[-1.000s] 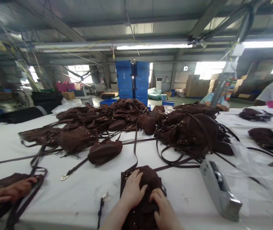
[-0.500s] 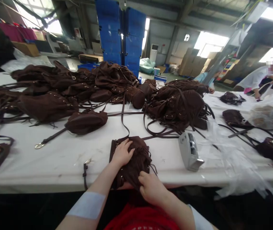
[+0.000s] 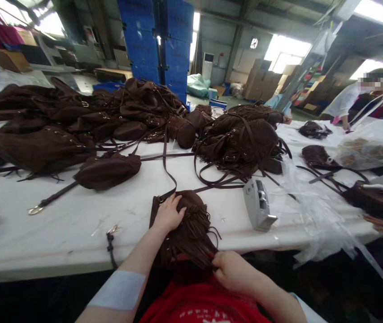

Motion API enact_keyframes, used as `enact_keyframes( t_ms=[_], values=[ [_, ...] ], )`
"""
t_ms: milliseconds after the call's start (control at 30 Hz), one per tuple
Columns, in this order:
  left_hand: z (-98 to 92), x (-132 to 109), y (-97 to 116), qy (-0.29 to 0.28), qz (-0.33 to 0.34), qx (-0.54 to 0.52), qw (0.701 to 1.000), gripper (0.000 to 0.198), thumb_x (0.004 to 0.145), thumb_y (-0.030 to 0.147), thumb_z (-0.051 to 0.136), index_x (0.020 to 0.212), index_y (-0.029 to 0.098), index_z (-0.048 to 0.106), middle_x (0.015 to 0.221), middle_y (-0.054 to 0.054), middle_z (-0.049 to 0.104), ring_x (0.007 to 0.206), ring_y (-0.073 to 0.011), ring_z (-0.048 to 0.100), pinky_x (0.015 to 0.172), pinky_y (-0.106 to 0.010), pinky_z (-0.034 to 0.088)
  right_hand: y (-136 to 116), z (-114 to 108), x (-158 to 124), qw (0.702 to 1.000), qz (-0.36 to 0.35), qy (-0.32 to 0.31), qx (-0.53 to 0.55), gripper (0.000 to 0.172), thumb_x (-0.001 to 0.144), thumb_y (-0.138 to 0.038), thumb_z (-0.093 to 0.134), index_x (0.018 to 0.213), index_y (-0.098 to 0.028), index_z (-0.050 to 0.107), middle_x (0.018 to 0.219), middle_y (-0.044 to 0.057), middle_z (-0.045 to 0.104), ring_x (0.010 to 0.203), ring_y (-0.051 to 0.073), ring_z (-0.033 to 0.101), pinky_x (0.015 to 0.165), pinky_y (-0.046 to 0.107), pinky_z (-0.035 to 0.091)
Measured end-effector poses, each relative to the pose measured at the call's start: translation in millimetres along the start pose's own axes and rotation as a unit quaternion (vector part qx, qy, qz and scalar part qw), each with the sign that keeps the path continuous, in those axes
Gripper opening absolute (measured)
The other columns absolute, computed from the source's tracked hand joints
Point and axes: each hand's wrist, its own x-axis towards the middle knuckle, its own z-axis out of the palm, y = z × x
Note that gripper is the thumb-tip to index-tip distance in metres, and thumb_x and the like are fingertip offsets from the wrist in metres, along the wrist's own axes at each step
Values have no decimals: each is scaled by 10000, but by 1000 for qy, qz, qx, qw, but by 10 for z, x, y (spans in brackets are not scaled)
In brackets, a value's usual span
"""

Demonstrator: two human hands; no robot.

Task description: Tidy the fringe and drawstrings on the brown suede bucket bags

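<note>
Since the frame half a second earlier, the right hand (image 3: 230, 270) has drawn farther from the bag (image 3: 191, 197), and the fringe (image 3: 196, 246) now runs stretched between them; its fingers are closed on the strands, while the left hand (image 3: 170, 215) lies palm-down on the bag, fingers slightly apart, gripping nothing; the bag sits under the left hand and up-left of the right, at the near edge of the table (image 3: 228, 213). A hard pull could tear strands loose at their roots, or, if the left palm presses too lightly, drag the bag off the edge; the strap (image 3: 168, 172), leading from beyond the left hand toward the pile (image 3: 151, 105), might snag and tug other bags along; the clip (image 3: 111, 244), left of the left hand, could be knocked down by a careless elbow.
</note>
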Motion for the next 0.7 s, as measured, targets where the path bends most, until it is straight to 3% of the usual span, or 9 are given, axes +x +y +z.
enact_keyframes(
  t_ms=[233,400,533,600,700],
  values=[
    [27,-37,112,-12,9,10,1000,537,886,425,488,1370,193,460,1515,-115,372,1365,-255,382,1122,-418,308,123,-20,-42,994,15,-92,-56,239,746,-185,468,727,-167,706,767,62,708,663,155,589,596,249,350],
    [42,-53,147,-18,-4,8,1000,536,881,418,495,1370,202,460,1516,-110,371,1360,-264,386,1120,-427,307,236,43,-121,990,28,-105,-94,197,692,-196,544,782,-160,715,770,58,687,624,166,591,539,252,358],
    [22,-70,158,-15,-7,6,1000,543,883,407,480,1385,203,444,1528,-103,353,1369,-261,369,1129,-435,291,316,35,-215,987,-47,-152,-15,308,621,-119,557,811,-256,755,883,-11,686,718,151,637,587,210,428],
    [-10,-89,182,-29,-13,4,1000,556,876,392,474,1395,198,438,1537,-97,338,1383,-258,349,1141,-440,273,338,-21,-251,989,-54,-136,10,333,665,-140,575,875,-322,758,887,-37,683,761,161,659,616,216,466],
    [-53,-110,217,-67,-35,-3,997,596,854,387,465,1419,203,420,1556,-76,300,1407,-259,311,1162,-450,233,336,-135,-276,999,-33,-41,-15,213,824,-272,609,1005,-310,714,956,-7,666,870,200,665,691,291,527]
  ],
)
